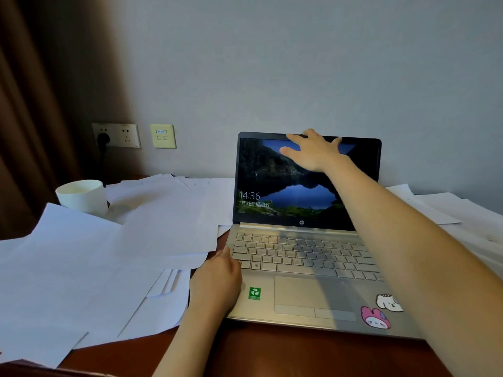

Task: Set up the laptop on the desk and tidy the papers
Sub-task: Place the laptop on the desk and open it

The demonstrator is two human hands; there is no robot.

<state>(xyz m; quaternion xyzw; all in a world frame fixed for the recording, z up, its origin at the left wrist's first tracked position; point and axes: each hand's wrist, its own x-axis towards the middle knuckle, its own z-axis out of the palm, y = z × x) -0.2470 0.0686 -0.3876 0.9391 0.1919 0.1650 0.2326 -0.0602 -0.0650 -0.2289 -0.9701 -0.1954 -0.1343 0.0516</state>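
One view only: head-worn, wide-angle. Looks forward and down from over the near edge of the tabletop [272, 349], close to the open laptop [299, 268]; faces the grey wall [299, 63], which fills the upper half.

A white cup [81, 195] sits near a brown curtain [27, 118], wall socket [128, 136] behind.

Home or hotel study corner: wooden desk [272, 352], brown curtain [30, 104], wall sockets [117, 135], mug [81, 195].

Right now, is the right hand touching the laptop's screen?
Touching. Head view: right hand grips the top edge of the laptop, fingers over it, thumb on the screen.
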